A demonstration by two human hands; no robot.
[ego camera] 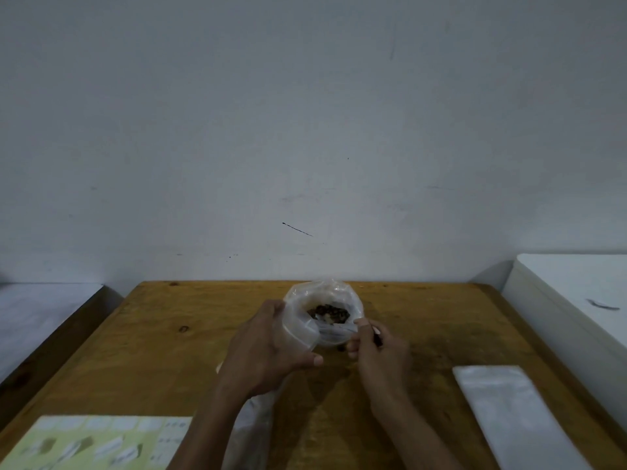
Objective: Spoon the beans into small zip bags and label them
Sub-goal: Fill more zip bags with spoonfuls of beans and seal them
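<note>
A clear plastic bag (305, 320) of dark brown beans (328, 313) stands open in the middle of the wooden table (163, 340). My left hand (268, 347) grips the bag's left side, fingers curled round the plastic. On the bag's right rim, my right hand (376, 347) pinches the plastic while also holding a thin dark object, maybe a spoon handle; I cannot tell. Below my left forearm lies another clear plastic bag (251, 422), partly hidden.
A stack of white zip bags (515, 415) lies at the right of the table. A pale green label sheet (98, 442) sits at the near left corner. White surfaces flank the table at the left (37, 310) and right (576, 293). A wall rises behind.
</note>
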